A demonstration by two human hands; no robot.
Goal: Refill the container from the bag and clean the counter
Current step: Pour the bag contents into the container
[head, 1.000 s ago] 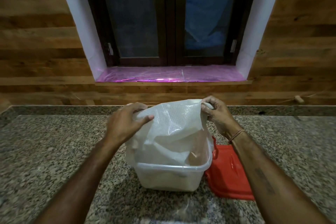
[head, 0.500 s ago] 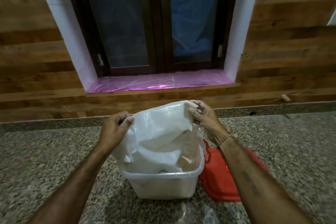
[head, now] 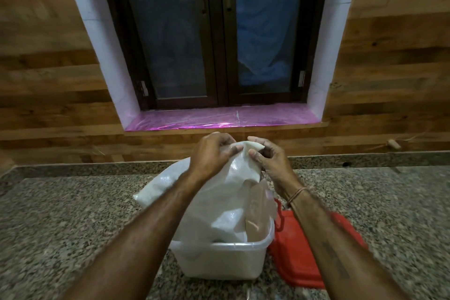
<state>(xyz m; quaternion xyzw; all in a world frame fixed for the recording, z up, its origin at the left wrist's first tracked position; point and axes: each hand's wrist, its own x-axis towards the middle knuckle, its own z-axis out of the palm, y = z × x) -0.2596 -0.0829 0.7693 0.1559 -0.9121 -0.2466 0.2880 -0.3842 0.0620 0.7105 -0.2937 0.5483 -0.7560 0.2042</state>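
Observation:
A white woven bag stands upended in a clear plastic container on the granite counter. My left hand grips the bag's raised top end. Right beside it my right hand pinches a corner of the same end. The two hands are close together above the container. The bag's lower part is inside the container, and what is in it is hidden. A red lid lies flat on the counter, touching the container's right side.
A wooden wall with a dark window rises behind the counter, with a pink-lined sill. A small wooden peg sticks out of the wall at the right. Bare granite lies on both sides of the container.
My hands have come together at the bag's top, gathering the end that they held spread apart before. The bag's left side now bulges out over the container's rim.

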